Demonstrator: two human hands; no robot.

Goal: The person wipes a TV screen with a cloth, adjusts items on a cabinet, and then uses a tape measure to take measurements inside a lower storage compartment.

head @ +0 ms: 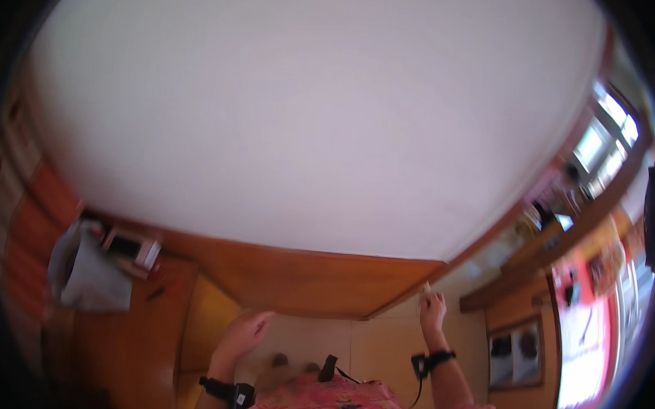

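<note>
A pale wall (pixel 330 123) fills the upper view, with orange-brown wood panelling (pixel 303 282) along its bottom. My left hand (pixel 245 331) hangs in front of the panelling, beside a wooden cabinet, its fingers loosely extended and nothing visible in it. At the right end of the panelling, my right hand (pixel 433 311) is raised with its fingers curled around a small pale object (pixel 426 287) that I cannot identify. Both wrists wear black straps with small devices. A thin cable hangs from the right one.
At left, a wooden cabinet top (pixel 133 333) bears a pale boxy device (pixel 131 249) and a grey-white sheet or cover (pixel 95 280). Light floor tiles (pixel 328 340) show below. Beyond a wooden frame at right are a person (pixel 569 186), windows (pixel 595 143) and a framed panel (pixel 517 354).
</note>
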